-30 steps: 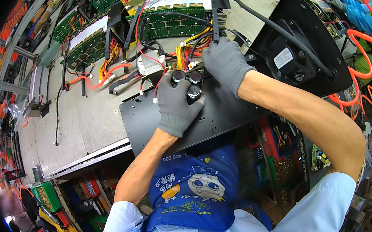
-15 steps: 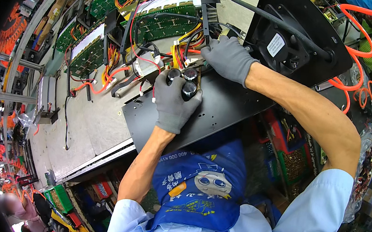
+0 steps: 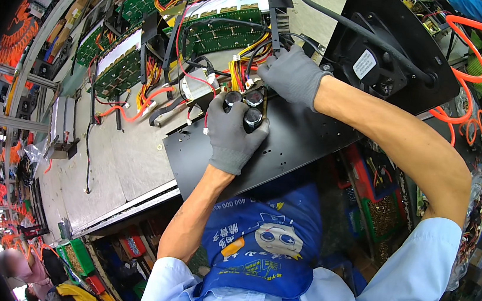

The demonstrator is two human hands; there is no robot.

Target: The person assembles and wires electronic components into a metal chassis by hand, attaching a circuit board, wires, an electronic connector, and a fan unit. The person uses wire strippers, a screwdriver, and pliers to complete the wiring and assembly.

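My left hand (image 3: 233, 141), in a grey glove, grips a cluster of black cylindrical capacitors (image 3: 253, 118) with shiny round tops. They stand above a flat black metal panel (image 3: 299, 139), and whatever they are mounted on is mostly hidden. Just beyond them, my right hand (image 3: 293, 76), also gloved, is closed with its fingers curled by a bundle of yellow, red and black wires (image 3: 241, 70). Anything inside those fingers is out of sight. A white connector (image 3: 249, 83) shows between the two hands.
Green circuit boards (image 3: 224, 33) with black brackets stand along the back of the bench (image 3: 126, 167). At the right rises a black panel with a fan (image 3: 374, 73) and a thick black cable. Coiled orange hoses (image 3: 469, 75) hang beyond. Parts bins (image 3: 380, 211) sit below.
The whole view has shifted slightly, with the bench moving right and down. My right hand has moved a little left, away from the fan and nearer the wires. My left hand keeps its grip.
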